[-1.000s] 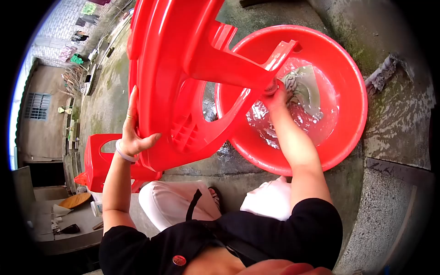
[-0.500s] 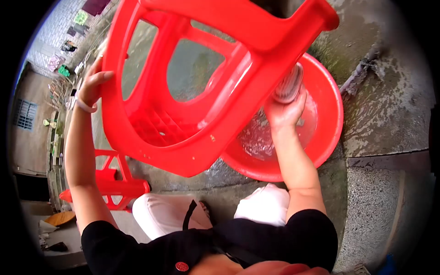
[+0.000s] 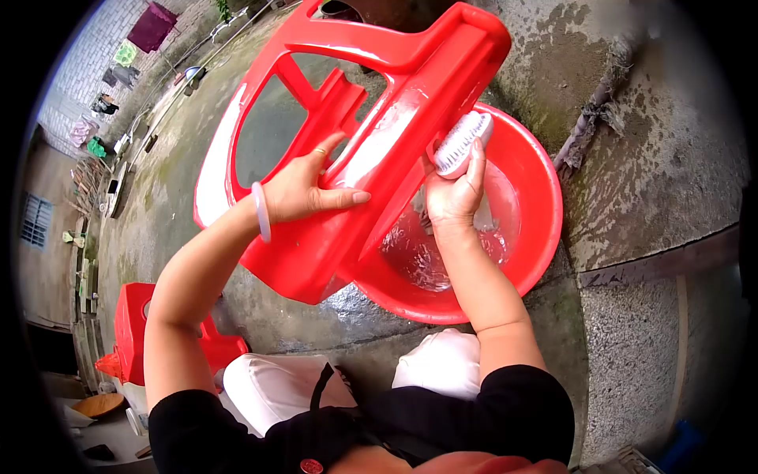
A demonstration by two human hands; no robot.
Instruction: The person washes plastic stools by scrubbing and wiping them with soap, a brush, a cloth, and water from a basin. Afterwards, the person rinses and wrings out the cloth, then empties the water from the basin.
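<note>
Brush [image 3: 464, 145], gripped in my right hand [image 3: 453, 197], slants alongside the red chair [image 3: 292, 257], seemingly just beside it; my left hand [image 3: 296, 189] spreads on the chair.

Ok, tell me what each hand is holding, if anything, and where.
The right hand holds a white brush by its body, bristles exposed. The left hand lies spread on the frame of the red plastic chair, beside an opening.

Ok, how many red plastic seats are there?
2: one seat tilted, left hand on it, partly over the red basin; the other seat partly hidden behind the left forearm. More may be hidden.
</note>
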